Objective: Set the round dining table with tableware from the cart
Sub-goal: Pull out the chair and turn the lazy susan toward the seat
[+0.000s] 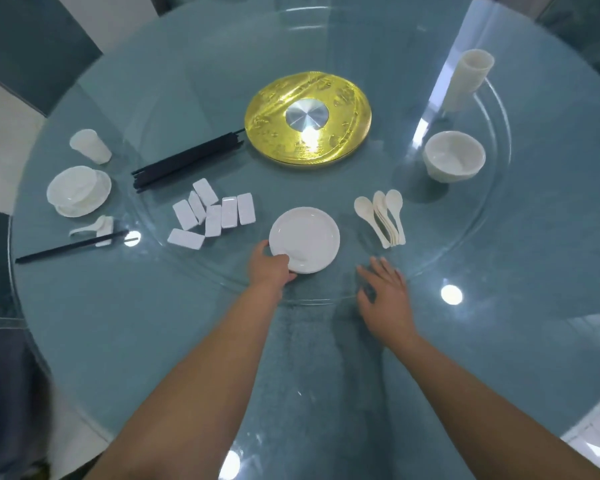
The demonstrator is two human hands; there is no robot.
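Two bare hands over round blue-grey glass table (125, 341). Left hand (269, 268) grips near-left rim of small white round plate (305, 239), possibly a stack, at 6 o'clock of gold turntable hub (307, 117). Right hand (387, 294) spread flat, empty, at plate's 4 o'clock.

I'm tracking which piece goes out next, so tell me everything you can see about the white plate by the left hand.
The white plate is small, round and glossy, apparently ceramic, with a raised rim and nothing on it. It lies flat near the edge of the glass turntable, between the white rectangular rests and the spoons. The left hand grips its near-left rim; the right hand is apart from it.
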